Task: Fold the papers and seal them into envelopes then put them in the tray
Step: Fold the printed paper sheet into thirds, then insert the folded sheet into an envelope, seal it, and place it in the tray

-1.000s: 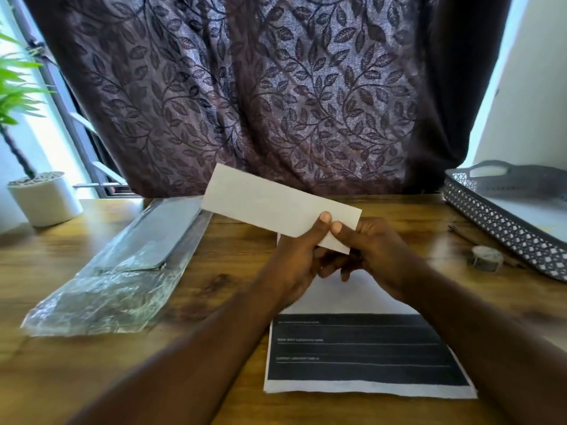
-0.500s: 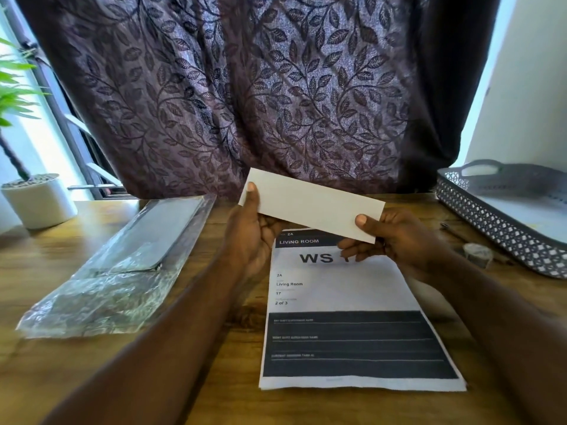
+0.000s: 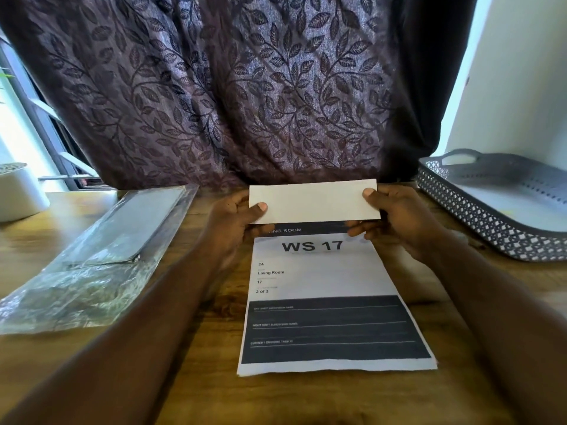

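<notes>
Above the printed paper (image 3: 322,271) on the table (image 3: 196,378), the left hand (image 3: 236,222) and right hand (image 3: 395,219) grip the envelope (image 3: 314,201) by its ends.

Leaf-patterned purple curtain (image 3: 239,87), wooden table (image 3: 196,378), bright window (image 3: 12,130)

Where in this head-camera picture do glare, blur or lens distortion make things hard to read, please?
Head view: the window at far left is blown out; the plastic sleeve shows glare; the small white labels on the printed sheet are too blurred to read; the wide lens bows the tray.
</notes>
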